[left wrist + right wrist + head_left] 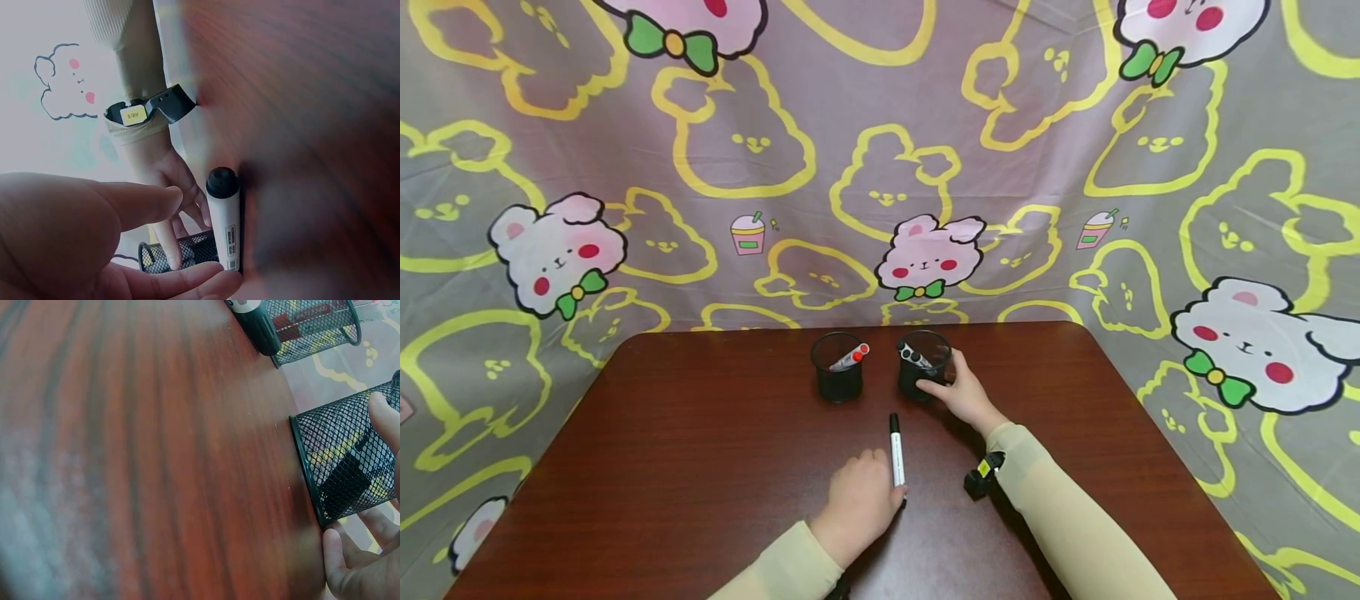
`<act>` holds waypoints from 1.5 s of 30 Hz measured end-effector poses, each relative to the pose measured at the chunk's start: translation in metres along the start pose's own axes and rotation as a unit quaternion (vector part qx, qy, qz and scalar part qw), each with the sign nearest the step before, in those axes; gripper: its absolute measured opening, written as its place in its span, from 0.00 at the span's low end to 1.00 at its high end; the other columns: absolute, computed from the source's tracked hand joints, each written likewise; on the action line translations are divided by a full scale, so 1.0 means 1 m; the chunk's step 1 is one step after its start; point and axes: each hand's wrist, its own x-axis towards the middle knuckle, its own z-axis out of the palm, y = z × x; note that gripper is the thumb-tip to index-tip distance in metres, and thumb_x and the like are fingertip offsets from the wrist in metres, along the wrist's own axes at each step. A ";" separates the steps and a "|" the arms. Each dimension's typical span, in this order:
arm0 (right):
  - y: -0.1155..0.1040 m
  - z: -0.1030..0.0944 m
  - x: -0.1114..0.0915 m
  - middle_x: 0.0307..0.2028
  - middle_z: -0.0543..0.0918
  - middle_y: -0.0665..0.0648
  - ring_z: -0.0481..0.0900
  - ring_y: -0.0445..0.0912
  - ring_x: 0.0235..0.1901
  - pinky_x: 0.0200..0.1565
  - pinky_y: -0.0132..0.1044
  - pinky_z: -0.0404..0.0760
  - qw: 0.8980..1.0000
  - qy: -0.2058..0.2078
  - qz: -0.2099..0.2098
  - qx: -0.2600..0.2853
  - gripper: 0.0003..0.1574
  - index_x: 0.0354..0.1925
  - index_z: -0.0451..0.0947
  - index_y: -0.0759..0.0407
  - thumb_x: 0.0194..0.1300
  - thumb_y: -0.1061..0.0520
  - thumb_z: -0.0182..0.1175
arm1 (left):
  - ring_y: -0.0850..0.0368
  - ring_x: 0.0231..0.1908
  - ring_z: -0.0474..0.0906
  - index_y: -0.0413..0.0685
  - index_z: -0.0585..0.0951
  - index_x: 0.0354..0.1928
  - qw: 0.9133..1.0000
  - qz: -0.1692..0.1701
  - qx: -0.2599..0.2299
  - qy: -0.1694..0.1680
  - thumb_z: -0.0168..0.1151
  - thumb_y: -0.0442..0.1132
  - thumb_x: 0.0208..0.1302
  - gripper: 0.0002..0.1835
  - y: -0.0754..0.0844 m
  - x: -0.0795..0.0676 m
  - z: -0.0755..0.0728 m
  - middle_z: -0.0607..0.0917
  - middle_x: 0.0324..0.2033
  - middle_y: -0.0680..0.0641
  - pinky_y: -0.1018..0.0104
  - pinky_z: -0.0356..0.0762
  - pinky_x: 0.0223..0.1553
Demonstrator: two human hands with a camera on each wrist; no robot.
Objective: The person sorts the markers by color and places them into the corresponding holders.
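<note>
A white marker [897, 452] with a black cap lies on the table, its cap pointing toward the cups. Beside its near end is my left hand [859, 502]; in the left wrist view the thumb stands apart from the marker [226, 228] and the fingertips reach its far side. My right hand [964, 397] holds the right black mesh pen cup [912, 382], thumb across the front and fingers around the right side. Black-ended markers [916, 358] lean inside that cup. In the right wrist view, fingers are low by the base of the cup [350, 462].
A second black mesh pen cup [838, 387] stands to the left with red-ended markers [850, 359] in it. Both cups are near the back edge of the brown wooden table [700, 433]. Behind it hangs a patterned cloth [820, 217].
</note>
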 end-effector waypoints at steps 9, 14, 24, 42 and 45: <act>0.000 0.000 0.000 0.69 0.72 0.64 0.70 0.62 0.71 0.66 0.60 0.73 1.000 -0.004 0.004 0.003 0.54 0.77 0.53 0.48 0.65 0.43 0.72 | 0.48 0.26 0.81 0.39 0.81 0.36 1.000 0.003 0.005 -0.003 0.76 0.53 0.57 0.24 0.004 0.001 0.005 0.80 0.25 0.45 0.56 0.80 0.25; 0.000 0.000 0.000 0.69 0.71 0.62 0.69 0.62 0.72 0.66 0.60 0.74 1.000 -0.005 0.009 0.003 0.53 0.77 0.54 0.47 0.65 0.42 0.72 | 0.49 0.26 0.80 0.38 0.81 0.36 1.000 0.005 0.009 -0.009 0.76 0.53 0.58 0.24 0.006 0.002 0.006 0.80 0.25 0.45 0.57 0.80 0.26; 0.000 0.000 0.000 0.68 0.72 0.63 0.70 0.62 0.71 0.65 0.60 0.75 1.000 -0.005 0.008 0.003 0.53 0.77 0.53 0.47 0.64 0.42 0.72 | 0.51 0.25 0.79 0.39 0.80 0.34 1.000 0.008 0.026 -0.005 0.77 0.55 0.56 0.25 0.009 0.001 0.011 0.79 0.24 0.46 0.58 0.79 0.25; 0.001 0.000 0.001 0.68 0.72 0.64 0.71 0.63 0.70 0.65 0.59 0.75 1.000 -0.002 0.000 0.002 0.54 0.77 0.53 0.50 0.64 0.43 0.73 | 0.50 0.25 0.79 0.39 0.80 0.35 0.999 0.006 0.035 0.011 0.76 0.56 0.55 0.26 0.012 -0.001 0.018 0.78 0.24 0.46 0.57 0.78 0.24; 0.001 0.000 0.001 0.68 0.73 0.64 0.71 0.62 0.70 0.65 0.60 0.74 1.000 -0.001 0.001 0.000 0.55 0.77 0.53 0.50 0.64 0.43 0.73 | 0.50 0.25 0.79 0.38 0.80 0.35 0.999 0.007 0.038 0.014 0.77 0.56 0.54 0.27 0.013 -0.002 0.018 0.79 0.24 0.46 0.57 0.79 0.25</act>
